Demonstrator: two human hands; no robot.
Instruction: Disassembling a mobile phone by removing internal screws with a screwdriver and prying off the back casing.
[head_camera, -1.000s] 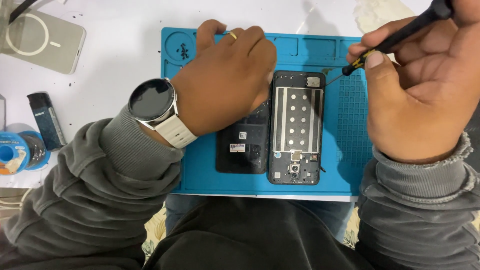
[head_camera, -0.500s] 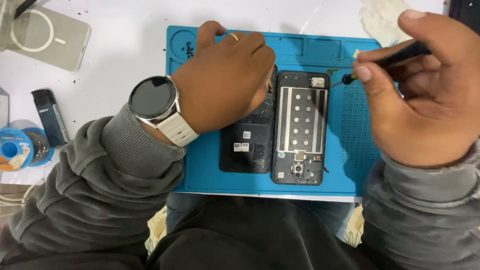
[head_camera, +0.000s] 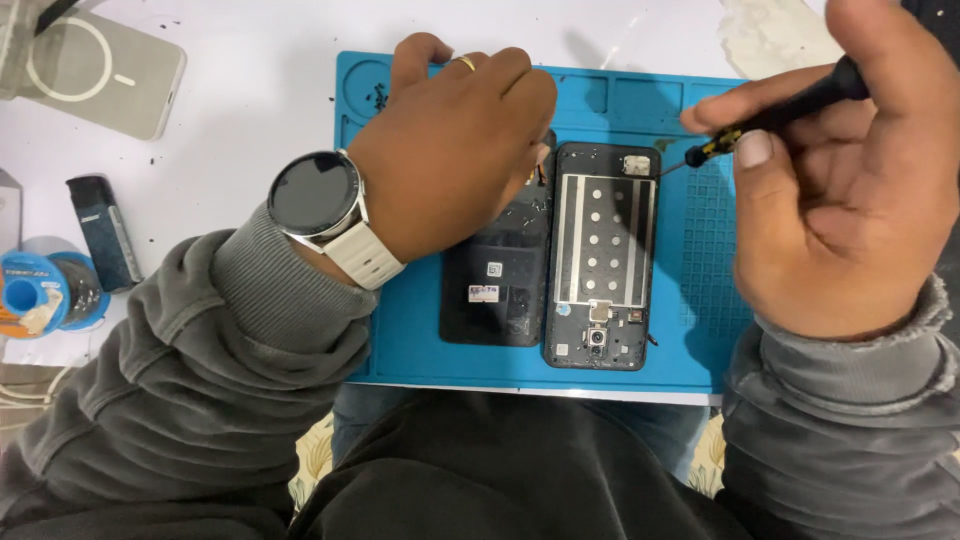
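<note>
Grip: R hand (head_camera: 850, 190) pinches screwdriver (head_camera: 770, 115) by opened phone (head_camera: 598, 255); L hand (head_camera: 455, 150) pressed flat on black panel (head_camera: 495, 290) beside phone.

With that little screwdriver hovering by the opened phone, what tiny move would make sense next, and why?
Probably lower the screwdriver tip onto the top right corner of the opened phone frame. The right hand holds it with the tip just off that edge, not touching, while the left hand presses down on the other phone half.
</note>
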